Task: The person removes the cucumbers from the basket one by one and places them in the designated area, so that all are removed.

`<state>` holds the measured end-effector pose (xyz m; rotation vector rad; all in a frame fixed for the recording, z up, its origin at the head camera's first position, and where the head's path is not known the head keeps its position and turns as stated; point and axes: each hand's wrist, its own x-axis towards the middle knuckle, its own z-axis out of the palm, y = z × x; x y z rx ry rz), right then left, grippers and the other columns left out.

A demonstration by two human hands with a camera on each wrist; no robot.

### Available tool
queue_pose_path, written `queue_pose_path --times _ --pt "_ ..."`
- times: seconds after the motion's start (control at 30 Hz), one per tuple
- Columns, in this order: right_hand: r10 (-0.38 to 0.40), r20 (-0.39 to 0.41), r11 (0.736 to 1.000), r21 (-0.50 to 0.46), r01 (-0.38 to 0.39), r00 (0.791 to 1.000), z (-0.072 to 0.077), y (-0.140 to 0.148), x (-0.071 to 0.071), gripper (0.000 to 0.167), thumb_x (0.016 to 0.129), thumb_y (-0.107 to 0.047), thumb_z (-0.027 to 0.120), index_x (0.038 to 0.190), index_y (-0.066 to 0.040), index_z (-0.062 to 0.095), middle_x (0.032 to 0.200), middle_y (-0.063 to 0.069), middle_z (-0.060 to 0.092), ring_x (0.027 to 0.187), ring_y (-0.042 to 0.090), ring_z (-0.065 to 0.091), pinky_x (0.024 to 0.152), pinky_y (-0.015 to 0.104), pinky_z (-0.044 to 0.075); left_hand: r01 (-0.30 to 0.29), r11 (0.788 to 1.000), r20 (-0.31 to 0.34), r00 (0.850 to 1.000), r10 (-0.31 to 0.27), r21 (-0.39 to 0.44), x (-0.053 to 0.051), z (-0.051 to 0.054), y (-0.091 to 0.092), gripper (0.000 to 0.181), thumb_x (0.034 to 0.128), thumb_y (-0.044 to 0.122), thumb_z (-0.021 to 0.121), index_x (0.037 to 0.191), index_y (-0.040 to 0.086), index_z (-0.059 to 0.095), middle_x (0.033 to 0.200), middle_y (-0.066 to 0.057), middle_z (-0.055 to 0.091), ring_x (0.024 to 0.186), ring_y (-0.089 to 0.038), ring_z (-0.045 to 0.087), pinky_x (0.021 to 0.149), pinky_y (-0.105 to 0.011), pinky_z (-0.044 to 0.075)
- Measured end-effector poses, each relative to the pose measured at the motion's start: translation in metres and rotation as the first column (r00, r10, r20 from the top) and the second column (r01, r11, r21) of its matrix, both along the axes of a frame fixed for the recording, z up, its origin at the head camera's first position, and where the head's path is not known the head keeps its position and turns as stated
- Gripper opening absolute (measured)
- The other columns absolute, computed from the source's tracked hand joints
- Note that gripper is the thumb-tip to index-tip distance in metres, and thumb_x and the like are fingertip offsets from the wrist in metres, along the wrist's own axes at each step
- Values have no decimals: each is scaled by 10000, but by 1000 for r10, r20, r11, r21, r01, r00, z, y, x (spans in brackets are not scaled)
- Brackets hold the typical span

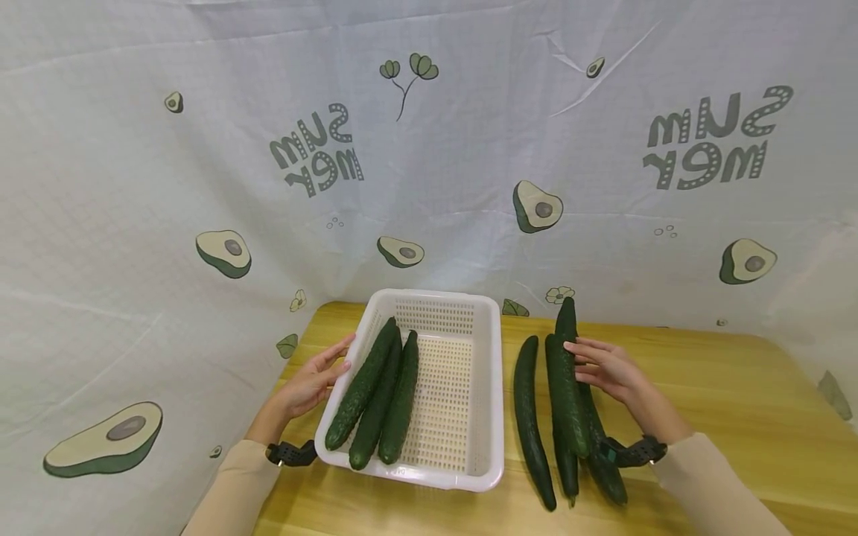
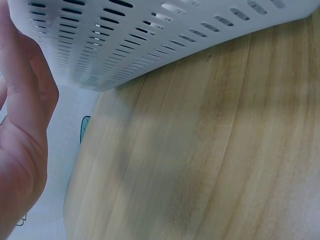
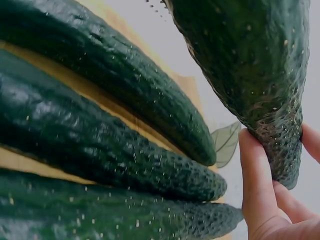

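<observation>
My right hand (image 1: pixel 606 368) pinches a dark green cucumber (image 1: pixel 568 387) between thumb and fingers, above two others on the table. The right wrist view shows this cucumber (image 3: pixel 260 65) raised, with the fingers (image 3: pixel 257 175) at its narrow end. Three cucumbers lie beside it, one of them curved (image 1: pixel 529 417). At the left, my left hand (image 1: pixel 311 383) rests its extended fingers against the side of a white basket (image 1: pixel 496 387). Three cucumbers (image 1: pixel 372 402) lie in the basket's left half. The left wrist view has the hand (image 2: pixel 25 115) beside the slotted basket wall (image 2: pixel 125 40).
The wooden table (image 1: pixel 704 402) extends to the right of the cucumbers. A white cloth (image 1: pixel 462 164) printed with avocados and lettering hangs behind the table and along its left side. Both wrists wear dark bands.
</observation>
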<state>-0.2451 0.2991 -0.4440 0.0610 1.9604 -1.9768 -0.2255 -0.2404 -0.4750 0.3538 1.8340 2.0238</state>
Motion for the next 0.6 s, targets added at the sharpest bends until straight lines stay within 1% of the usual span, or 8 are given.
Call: queue_pose_path --times 0.1,0.23,0.43,0.6 --pt "10 5 1000 7 -10 1000 -2 4 -1 798 1041 -286 529 1557 81 45 1530 411 50 868 32 640 785 254 563 2 1000 0 1000 -2 0 0 0 -1 624 1077 126 464 1619 216 170 1499 -127 265 989 -186 654 748 -352 591" --pt "12 13 1000 12 -12 1000 -2 9 0 808 1041 -291 528 1556 81 28 1537 418 14 870 20 638 788 253 562 9 1000 1 1000 -9 11 -1 1 1 624 1077 126 464 1620 213 168 1475 -109 283 984 -176 653 747 -346 591" --pt "18 3 999 28 -18 1000 -6 19 1 809 1042 -284 530 1552 88 25 1530 427 39 884 20 639 805 262 562 14 1000 -7 1000 -14 26 0 2 2 624 1079 106 449 1621 185 150 1414 -80 324 959 -153 649 734 -331 591" --pt "31 1 998 53 -31 1000 -8 26 2 823 1040 -296 534 1549 98 21 1529 424 57 895 3 631 824 270 559 9 1000 -1 1000 -8 30 1 2 1 619 1079 103 447 1620 193 160 1442 -85 312 961 -155 652 734 -325 591"
